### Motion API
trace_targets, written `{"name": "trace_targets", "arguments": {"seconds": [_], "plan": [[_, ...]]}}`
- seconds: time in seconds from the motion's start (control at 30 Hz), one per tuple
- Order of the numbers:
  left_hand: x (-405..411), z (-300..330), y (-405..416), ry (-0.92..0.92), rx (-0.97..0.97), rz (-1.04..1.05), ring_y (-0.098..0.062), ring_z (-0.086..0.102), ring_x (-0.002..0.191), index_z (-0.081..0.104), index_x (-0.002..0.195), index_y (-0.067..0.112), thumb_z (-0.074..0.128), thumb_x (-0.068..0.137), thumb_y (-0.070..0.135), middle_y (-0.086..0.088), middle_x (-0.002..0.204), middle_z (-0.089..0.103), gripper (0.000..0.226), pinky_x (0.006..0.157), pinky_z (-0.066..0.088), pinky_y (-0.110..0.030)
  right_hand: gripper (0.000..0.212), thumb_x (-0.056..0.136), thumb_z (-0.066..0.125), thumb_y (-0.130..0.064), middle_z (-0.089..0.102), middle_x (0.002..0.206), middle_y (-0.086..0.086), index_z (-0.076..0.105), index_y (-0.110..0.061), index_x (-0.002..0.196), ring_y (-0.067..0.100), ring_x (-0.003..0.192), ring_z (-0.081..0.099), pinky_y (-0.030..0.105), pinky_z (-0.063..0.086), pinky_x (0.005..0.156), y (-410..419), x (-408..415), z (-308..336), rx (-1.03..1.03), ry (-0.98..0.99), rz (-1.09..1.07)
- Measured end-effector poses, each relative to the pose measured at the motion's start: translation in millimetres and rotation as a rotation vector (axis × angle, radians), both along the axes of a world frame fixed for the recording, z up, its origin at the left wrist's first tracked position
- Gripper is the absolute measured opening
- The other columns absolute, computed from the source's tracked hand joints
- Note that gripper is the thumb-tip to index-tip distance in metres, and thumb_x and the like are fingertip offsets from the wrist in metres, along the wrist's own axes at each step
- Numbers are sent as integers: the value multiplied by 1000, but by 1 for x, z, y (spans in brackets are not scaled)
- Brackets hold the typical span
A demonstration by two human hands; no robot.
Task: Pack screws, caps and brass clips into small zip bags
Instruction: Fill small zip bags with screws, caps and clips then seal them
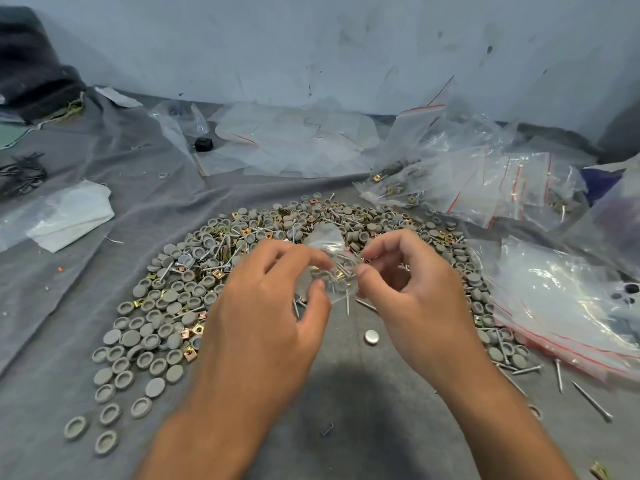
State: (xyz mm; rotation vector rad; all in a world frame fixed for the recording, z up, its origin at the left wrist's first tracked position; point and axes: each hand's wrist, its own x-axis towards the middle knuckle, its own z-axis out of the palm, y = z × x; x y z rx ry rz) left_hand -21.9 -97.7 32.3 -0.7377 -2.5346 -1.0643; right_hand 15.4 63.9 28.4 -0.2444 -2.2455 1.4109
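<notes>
Clearly the small zip bag (332,268), pinched between the left hand (273,306) and right hand (412,289) at twelve o'clock of the pile (194,278), looks limp, light and slippery; gripping its mouth edges seems safest, since screw points could pierce the film.

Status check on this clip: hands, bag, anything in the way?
Left hand and right hand both pinching the small zip bag, held above the pile of caps, screws and clips. Bag holds a few parts. Nothing in the way.
</notes>
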Motion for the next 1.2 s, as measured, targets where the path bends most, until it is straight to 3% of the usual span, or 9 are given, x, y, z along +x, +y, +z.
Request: {"name": "trace_targets", "arguments": {"seconds": [0.17, 0.27, 0.33, 0.47, 0.53, 0.73, 0.9, 1.03, 1.2], "plan": [[-1, -2, -4, -17, -137, 14, -3, 50, 79, 62, 119, 42, 58, 91, 32, 18, 88, 52, 31, 66, 35, -17, 13, 86, 67, -34, 72, 84, -6, 63, -41, 96, 4, 71, 68, 18, 49, 56, 29, -5, -1, -125, -352, 277], [-2, -4, -7, -61, -130, -6, 1, 49, 77, 63, 119, 44, 57, 90, 38, 19, 79, 52, 30, 65, 32, -17, 12, 93, 65, -30, 71, 88, -13, 64, -40, 100, -2, 69, 65, 12, 44, 52, 54, -15, -13, 184, -442, 64], [-3, -6, -9, -105, -70, -34, 3, 50, 77, 65, 114, 46, 56, 87, 44, 19, 75, 52, 29, 63, 31, -16, 19, 96, 64, -25, 67, 96, -16, 64, -37, 109, -2, 73, 62, 15, 44, 59, 62, -25, -27, 397, -454, -99], [-5, -6, -9, -180, 70, -121, 7, 51, 68, 67, 107, 49, 56, 78, 54, 26, 82, 58, 32, 57, 32, -12, 27, 96, 66, -30, 62, 116, -7, 65, -33, 122, 14, 107, 55, 33, 46, 90, 58, -45, -51, 581, -418, -121], [-5, -5, -7, -199, 123, -150, 3, 52, 62, 67, 105, 51, 56, 76, 56, 23, 78, 59, 32, 57, 36, -11, 29, 95, 67, -33, 60, 124, -6, 64, -34, 124, 18, 117, 48, 36, 42, 97, 55, -53, -59, 657, -411, -140], [-8, -10, -7, -207, 25, -138, -3, 57, 76, 61, 111, 53, 54, 78, 60, 17, 82, 58, 35, 60, 39, -24, 22, 91, 70, -42, 65, 122, -9, 68, -35, 112, 21, 111, 49, 38, 42, 91, 50, -64, -64, 768, -389, -178], [-8, -11, -8, -188, -10, -113, -1, 57, 81, 60, 111, 54, 51, 78, 63, 20, 80, 58, 35, 60, 37, -19, 17, 96, 63, -25, 63, 117, -4, 64, -28, 113, 21, 110, 52, 35, 47, 87, 50, -59, -65, 756, -398, -136], [-7, -10, -9, -185, -17, -116, 1, 56, 81, 60, 112, 52, 52, 79, 62, 21, 78, 58, 36, 61, 37, -20, 29, 96, 53, -13, 65, 113, -1, 61, -22, 123, 24, 104, 55, 40, 49, 86, 53, -58, -63, 726, -405, -157], [-6, -10, -9, -185, -22, -115, 1, 56, 81, 59, 113, 52, 51, 78, 62, 20, 79, 57, 37, 61, 38, -20, 27, 101, 52, -28, 59, 125, -2, 61, -26, 126, 22, 116, 48, 37, 43, 94, 54, -54, -66, 814, -445, -151]]}}
